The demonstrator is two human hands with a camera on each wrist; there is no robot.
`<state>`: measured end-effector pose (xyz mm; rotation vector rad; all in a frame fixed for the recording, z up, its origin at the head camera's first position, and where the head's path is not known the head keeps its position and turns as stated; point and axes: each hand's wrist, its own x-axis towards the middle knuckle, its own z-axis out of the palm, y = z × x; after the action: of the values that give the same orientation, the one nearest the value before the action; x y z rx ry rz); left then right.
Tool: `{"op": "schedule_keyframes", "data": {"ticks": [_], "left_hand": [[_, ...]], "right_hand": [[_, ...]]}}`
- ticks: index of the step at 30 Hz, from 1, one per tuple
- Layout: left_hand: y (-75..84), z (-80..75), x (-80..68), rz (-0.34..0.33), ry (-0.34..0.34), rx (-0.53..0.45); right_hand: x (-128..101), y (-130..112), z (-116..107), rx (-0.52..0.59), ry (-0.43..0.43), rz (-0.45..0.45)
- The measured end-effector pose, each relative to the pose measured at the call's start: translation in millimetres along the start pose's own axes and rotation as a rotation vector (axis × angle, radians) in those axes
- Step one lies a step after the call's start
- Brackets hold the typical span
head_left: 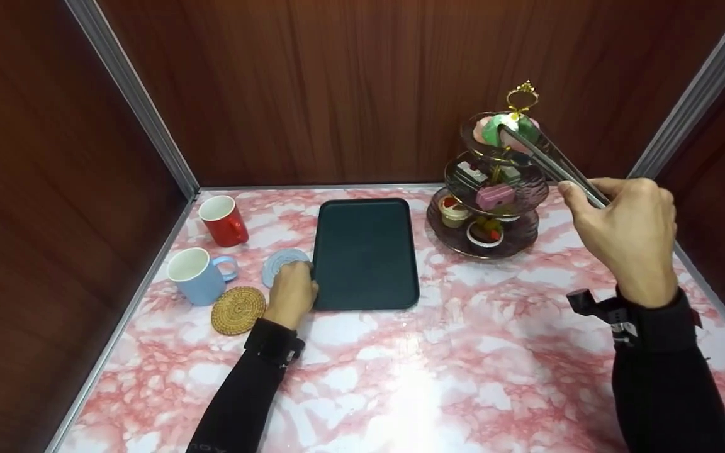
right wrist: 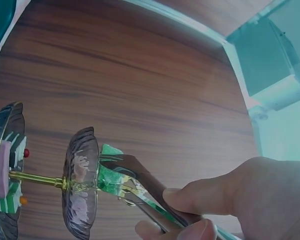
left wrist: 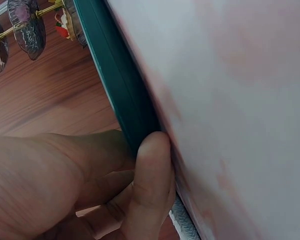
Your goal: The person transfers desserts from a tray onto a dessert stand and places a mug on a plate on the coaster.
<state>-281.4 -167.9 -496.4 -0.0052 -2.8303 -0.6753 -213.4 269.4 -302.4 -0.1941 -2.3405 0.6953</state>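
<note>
R hand fingers curled round metal tongs, tips clamping green cake on stand's top tier, well beyond fingers. L hand fingers curled on tray edge.

Head view: from above, facing forward and down across the tabletop toward the back wall. Left wrist view: pressed close against the tray edge, rolled sideways. Right wrist view: close along the tongs, also rolled. Shared by all three: the tiered stand.
</note>
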Motion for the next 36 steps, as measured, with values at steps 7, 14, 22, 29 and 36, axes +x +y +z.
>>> {"op": "schedule_keyframes", "data": {"ticks": [7, 14, 22, 29, 36], "left_hand": [[0.4, 0.9, -0.4, -0.005, -0.005, 0.009], [1.7, 1.5, -0.9, -0.012, -0.013, -0.001], [-0.3, 1.6, -1.9, 0.003, 0.010, 0.005], [0.0, 1.9, -1.4, 0.016, 0.027, 0.001], [0.5, 1.9, -0.6, 0.019, 0.016, 0.003]], "right_hand": [[1, -1, -1, -0.008, -0.029, 0.002], [1, -2, -1, -0.003, -0.019, 0.001], [-2, -3, 9, 0.030, 0.024, -0.024], [-8, -4, 25, 0.076, 0.109, -0.102], [-16, -2, 40, 0.136, 0.149, -0.130]]}}
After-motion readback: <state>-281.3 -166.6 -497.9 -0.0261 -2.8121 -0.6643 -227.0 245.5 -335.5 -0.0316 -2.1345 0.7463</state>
